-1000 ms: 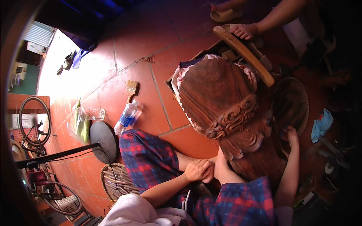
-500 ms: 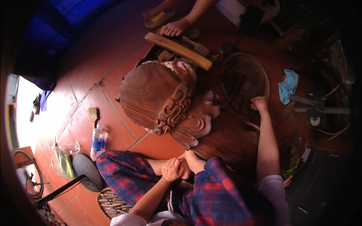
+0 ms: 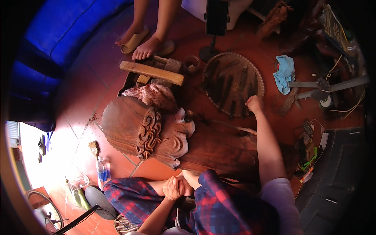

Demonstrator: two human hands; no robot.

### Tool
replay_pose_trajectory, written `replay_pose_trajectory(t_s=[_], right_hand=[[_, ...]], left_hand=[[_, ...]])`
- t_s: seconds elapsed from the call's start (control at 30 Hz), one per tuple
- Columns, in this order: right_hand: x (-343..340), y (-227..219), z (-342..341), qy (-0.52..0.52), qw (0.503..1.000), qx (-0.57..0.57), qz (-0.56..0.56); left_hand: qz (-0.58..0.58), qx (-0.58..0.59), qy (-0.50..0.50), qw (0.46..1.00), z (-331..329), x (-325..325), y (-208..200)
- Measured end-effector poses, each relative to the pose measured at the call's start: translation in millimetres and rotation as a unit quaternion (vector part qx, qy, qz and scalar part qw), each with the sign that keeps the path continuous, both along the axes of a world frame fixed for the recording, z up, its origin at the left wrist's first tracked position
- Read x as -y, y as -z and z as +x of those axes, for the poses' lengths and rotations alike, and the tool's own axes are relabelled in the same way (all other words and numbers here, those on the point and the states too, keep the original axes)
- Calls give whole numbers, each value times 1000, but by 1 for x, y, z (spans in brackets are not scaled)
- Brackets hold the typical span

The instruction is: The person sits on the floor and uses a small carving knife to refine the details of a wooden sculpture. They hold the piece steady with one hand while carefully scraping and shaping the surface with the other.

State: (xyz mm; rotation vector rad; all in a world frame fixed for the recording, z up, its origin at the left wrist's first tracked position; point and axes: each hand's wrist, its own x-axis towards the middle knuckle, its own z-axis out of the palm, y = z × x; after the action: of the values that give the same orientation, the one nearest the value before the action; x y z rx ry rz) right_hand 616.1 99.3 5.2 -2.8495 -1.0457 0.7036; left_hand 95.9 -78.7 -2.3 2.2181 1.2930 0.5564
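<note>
A large carved brown wooden figure (image 3: 211,145) lies in front of my crossed legs, its scrolled carved band (image 3: 148,133) and smooth fan-shaped end toward the left. Down by my lap, my left hand (image 3: 172,188) curls round my bare foot (image 3: 187,186). My right arm stretches forward past the carving. At the near right rim of a round woven tray (image 3: 259,74), my right hand (image 3: 254,103) is closed. What its fingers hold, if anything, is too small to make out. Several dark slender tools (image 3: 229,84) lie in the tray.
Beyond the carving, a wooden bar (image 3: 152,73) lies across a box beside a person's bare feet (image 3: 147,49). A phone on a stand (image 3: 216,19) and a blue cloth (image 3: 284,74) are farther off. A brush (image 3: 93,149) and bottle (image 3: 102,170) are left.
The view has shifted, so the carving and tray appear farther left. My right hand stays by the tray's rim, its fingers more tightly closed. My left hand remains on my foot.
</note>
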Motion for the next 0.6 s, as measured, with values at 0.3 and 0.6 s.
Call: replay_pose_trajectory(t_s=[0.3, 0.6], right_hand=[[-2, 44, -20, -194, 979, 28, -54], [-31, -50, -39, 33, 906, -363, 216]], left_hand=[[-11, -21, -13, 1000, -21, 4, -8], [-28, -15, -20, 999, -26, 14, -3]])
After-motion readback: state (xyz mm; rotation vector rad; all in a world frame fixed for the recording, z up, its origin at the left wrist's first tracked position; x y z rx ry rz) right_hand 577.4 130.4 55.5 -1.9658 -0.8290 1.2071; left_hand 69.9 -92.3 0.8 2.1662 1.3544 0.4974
